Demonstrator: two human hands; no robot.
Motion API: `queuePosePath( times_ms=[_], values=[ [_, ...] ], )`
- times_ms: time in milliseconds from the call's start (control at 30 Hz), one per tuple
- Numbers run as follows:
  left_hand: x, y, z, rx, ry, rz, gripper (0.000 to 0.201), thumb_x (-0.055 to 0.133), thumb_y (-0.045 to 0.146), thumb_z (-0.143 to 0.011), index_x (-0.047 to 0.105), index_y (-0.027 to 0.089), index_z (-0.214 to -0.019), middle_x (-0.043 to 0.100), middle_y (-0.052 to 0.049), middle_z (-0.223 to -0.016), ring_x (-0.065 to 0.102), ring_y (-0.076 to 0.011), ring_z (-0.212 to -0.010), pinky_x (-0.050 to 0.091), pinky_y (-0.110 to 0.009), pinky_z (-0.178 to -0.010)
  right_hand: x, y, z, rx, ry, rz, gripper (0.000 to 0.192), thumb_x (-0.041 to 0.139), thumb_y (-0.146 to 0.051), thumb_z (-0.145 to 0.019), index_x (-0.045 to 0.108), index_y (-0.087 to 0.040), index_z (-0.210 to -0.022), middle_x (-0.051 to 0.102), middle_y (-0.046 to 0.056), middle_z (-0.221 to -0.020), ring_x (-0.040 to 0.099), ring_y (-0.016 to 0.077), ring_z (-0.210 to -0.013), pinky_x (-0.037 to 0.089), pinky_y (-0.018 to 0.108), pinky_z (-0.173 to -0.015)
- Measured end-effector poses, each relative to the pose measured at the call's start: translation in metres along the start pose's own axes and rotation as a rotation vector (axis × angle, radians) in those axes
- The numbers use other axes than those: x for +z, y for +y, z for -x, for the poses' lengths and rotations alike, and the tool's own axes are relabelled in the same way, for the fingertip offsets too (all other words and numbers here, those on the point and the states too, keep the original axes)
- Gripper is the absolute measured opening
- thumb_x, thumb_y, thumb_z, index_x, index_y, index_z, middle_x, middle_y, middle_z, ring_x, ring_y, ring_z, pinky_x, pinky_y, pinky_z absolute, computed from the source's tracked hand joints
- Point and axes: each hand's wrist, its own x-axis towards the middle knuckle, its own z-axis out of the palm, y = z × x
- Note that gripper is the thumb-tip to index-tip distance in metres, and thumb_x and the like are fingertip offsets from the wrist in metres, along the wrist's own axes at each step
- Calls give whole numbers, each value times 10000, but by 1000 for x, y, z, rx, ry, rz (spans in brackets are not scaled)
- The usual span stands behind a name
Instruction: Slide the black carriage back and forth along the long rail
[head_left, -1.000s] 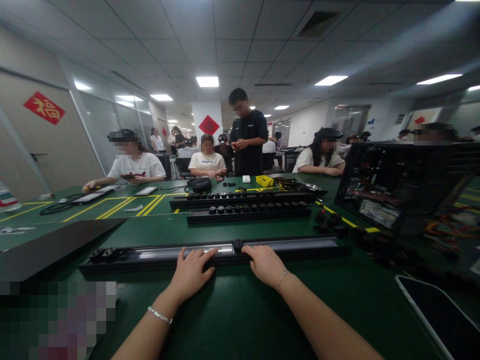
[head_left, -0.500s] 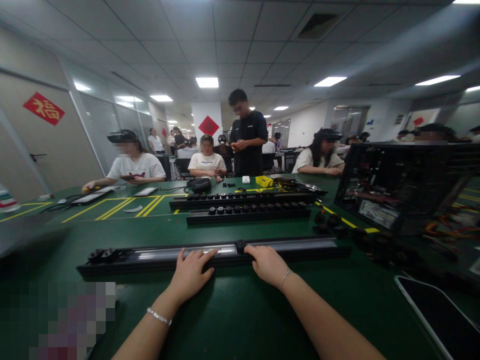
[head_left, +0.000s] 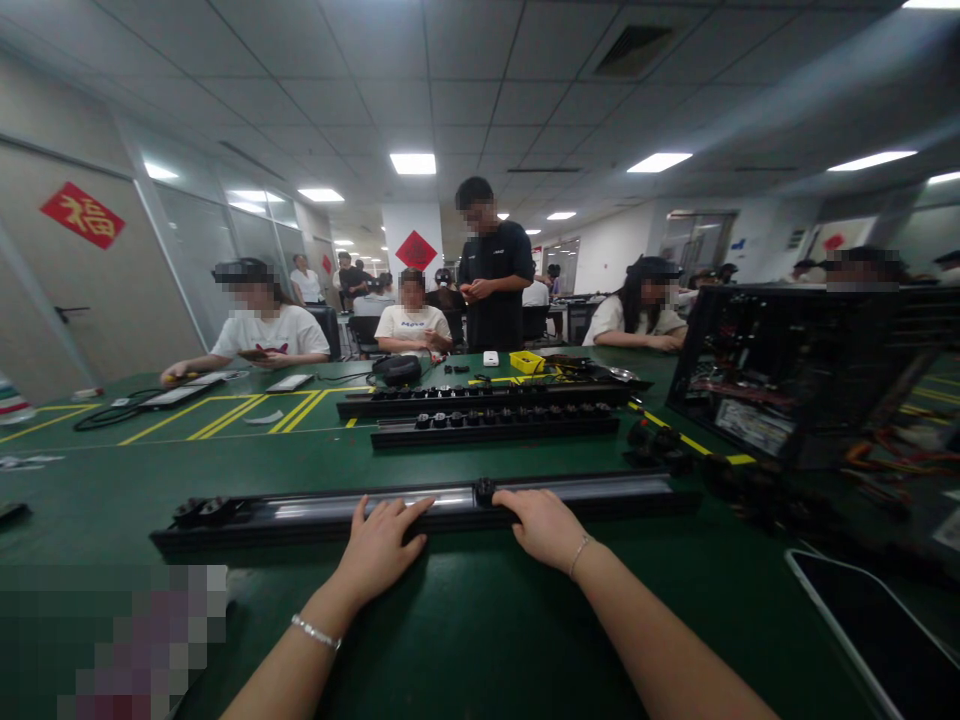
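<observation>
A long black rail [head_left: 300,536] with a shiny metal strip [head_left: 300,508] along its top lies crosswise in front of me. My left hand [head_left: 382,545] rests on its near edge, fingers spread, fingertips on the strip. Near the middle of the strip sits a small black wheel-like part [head_left: 484,491]. My right hand [head_left: 546,525] is just to the right of this part, its index fingertip against or very close to it and the thumb held apart. More black parts [head_left: 201,510] sit at the rail's left end.
Two more black rails [head_left: 495,434] with rows of small black parts lie beyond. An open computer case [head_left: 795,380] stands at the right, near a phone [head_left: 877,630] and loose black parts [head_left: 780,500]. Co-workers sit across the green table [head_left: 225,455]; one person [head_left: 495,265] stands.
A dark blurred shape at the left edge has gone, uncovering small items on the table. The right wrist has shifted slightly right; the left hand and the rail look nearly unchanged.
</observation>
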Motion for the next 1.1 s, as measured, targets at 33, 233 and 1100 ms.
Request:
queuePosePath(
  times_ms=[33, 233, 1100],
  values=[
    [0, 0, 0, 1, 2, 3, 476, 447, 369, -805, 410, 390, -1280, 599, -5, -1014, 521, -192, -1023, 89, -550, -1046, 0, 1, 0, -1, 2, 4, 480, 438, -94, -704, 530, -270, -1141, 640, 28, -1054, 557, 184, -994, 351, 309, -872],
    [1, -1, -1, -3, -5, -4, 484, 437, 371, -810, 395, 396, -1292, 600, -6, -1028, 519, -194, -1027, 89, -550, -1049, -1, 4, -1, -9, 9, -7, 433, 426, -81, -717, 548, -244, -1099, 650, 39, -1034, 578, 175, -962, 371, 287, -851],
    [3, -3, -1, -2, 0, 2, 474, 439, 380, -805, 409, 399, -1279, 601, -10, -1059, 516, -207, -1056, 97, -549, -1050, -2, 21, 1, -14, -6, -61, 426, 440, -91, -695, 565, -238, -1074, 644, 37, -1066, 582, 175, -979, 392, 281, -867]
  ],
)
